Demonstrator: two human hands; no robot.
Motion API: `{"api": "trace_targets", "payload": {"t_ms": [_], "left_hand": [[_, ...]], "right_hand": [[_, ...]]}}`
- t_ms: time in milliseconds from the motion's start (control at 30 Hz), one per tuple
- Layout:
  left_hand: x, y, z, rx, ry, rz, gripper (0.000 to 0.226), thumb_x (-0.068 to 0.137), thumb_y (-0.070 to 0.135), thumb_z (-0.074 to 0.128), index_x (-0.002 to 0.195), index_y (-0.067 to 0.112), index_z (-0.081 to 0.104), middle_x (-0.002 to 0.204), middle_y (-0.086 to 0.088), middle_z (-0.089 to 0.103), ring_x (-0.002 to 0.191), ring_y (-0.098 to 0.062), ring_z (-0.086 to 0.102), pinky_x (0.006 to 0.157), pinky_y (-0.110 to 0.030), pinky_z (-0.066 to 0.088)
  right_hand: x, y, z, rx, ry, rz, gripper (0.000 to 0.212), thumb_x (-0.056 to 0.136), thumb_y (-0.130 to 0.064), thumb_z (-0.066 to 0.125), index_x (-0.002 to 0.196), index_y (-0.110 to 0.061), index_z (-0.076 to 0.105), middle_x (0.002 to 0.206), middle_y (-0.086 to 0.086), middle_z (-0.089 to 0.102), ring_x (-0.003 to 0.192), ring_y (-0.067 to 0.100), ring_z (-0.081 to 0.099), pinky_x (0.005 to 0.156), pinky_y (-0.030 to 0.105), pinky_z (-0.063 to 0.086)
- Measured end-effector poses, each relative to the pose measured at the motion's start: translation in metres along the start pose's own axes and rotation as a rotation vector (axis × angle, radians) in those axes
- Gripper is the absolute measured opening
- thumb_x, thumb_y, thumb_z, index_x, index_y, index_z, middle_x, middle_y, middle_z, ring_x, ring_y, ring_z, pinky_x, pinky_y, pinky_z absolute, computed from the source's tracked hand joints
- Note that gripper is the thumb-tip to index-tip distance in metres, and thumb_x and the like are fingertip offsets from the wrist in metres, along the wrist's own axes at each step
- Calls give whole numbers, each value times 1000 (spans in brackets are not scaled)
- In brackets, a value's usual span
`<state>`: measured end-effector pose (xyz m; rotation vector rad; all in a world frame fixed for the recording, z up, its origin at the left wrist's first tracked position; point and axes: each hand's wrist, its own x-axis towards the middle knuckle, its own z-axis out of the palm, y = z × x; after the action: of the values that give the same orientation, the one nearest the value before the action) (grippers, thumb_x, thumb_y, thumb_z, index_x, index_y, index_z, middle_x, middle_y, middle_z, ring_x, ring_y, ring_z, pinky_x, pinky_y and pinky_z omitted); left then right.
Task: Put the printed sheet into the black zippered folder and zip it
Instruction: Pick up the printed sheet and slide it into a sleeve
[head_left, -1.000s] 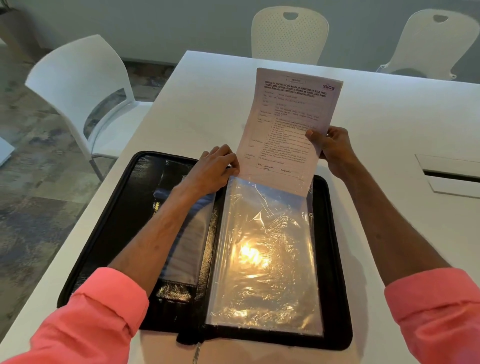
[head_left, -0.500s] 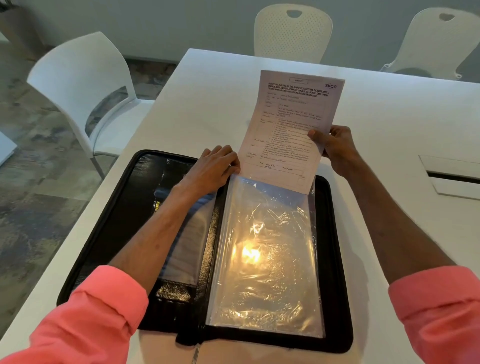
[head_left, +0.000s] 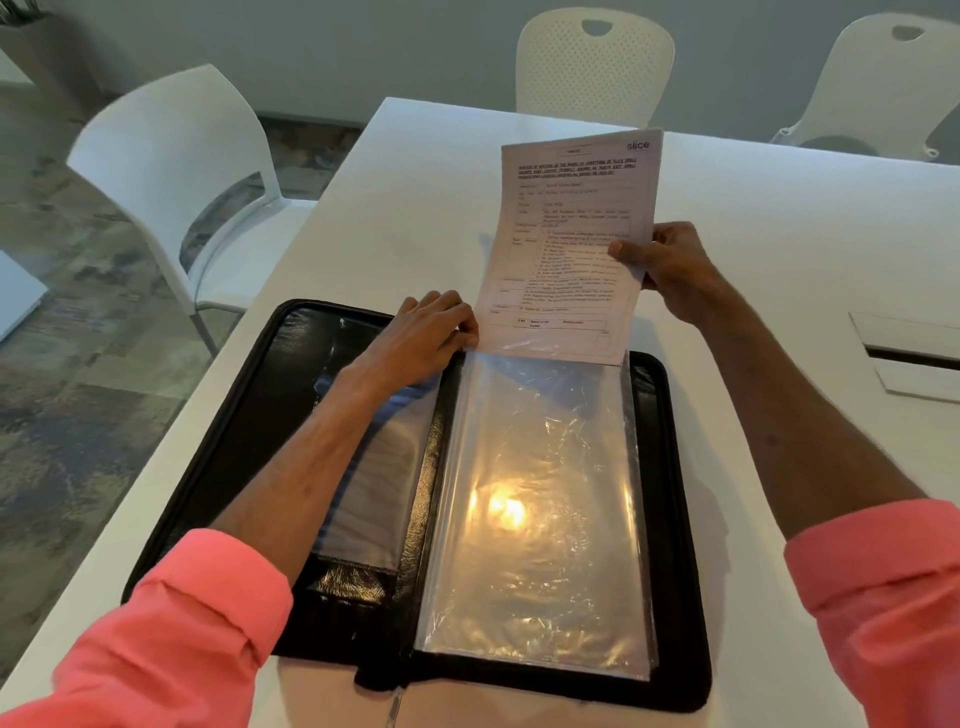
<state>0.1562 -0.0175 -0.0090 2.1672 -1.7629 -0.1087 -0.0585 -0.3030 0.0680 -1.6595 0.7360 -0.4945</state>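
Note:
The black zippered folder (head_left: 675, 519) lies open flat on the white table (head_left: 415, 208) in front of me. Clear plastic sleeves (head_left: 535, 493) fill its right half and glare with a reflected light. The printed sheet (head_left: 566, 244) stands upright above the sleeves' top edge, its bottom edge at the sleeve opening. My right hand (head_left: 670, 270) pinches the sheet's right edge. My left hand (head_left: 426, 338) rests on the folder's top by the spine, fingers pinching the sleeve's top left corner. The zipper pull (head_left: 395, 706) hangs at the near edge.
White chairs stand around the table: one at the left (head_left: 171, 171), two at the far side (head_left: 592, 62) (head_left: 883, 83). A recessed cable hatch (head_left: 909, 358) sits in the tabletop at the right. The table's left edge runs close to the folder.
The sheet's bottom edge has risen slightly, from partly over the sleeve to level with its top opening. My right hand shifted a little higher. The left hand stayed in place.

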Motion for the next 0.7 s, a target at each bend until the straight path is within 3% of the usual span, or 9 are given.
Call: {"api": "trace_targets", "payload": {"t_ms": [167,433,600,700], "left_hand": [[-1,3,-2,-31,-111,21,14,108,36,58,119,31,64,129,3,53,120,-18,49,109,-44,36],[6,-2,-16,110,-135,58,20,107,38,59,125,32,64,139,1,51,127,-22,52,111,-46,38],[8,-4,-19,209,-154,125,30,108,39,59,137,30,60,146,0,49,128,-23,53,110,-45,43],[10,2,-17,215,-131,144,28,108,38,60,133,27,60,144,-2,50,125,-23,55,109,-45,45]], "right_hand": [[-5,-2,-4,-17,5,-32,13,98,-7,75,106,-17,77,119,8,81,108,33,80,90,49,67],[-10,-2,-7,-1,-16,-40,11,99,-8,76,107,-15,77,114,2,81,100,25,82,82,40,69],[-2,6,-11,-42,-15,-25,22,98,-8,77,120,-5,75,123,11,79,106,30,81,90,49,68],[2,5,-15,-55,-36,-22,31,98,-9,76,127,1,72,126,13,78,109,33,80,94,51,66]]}}
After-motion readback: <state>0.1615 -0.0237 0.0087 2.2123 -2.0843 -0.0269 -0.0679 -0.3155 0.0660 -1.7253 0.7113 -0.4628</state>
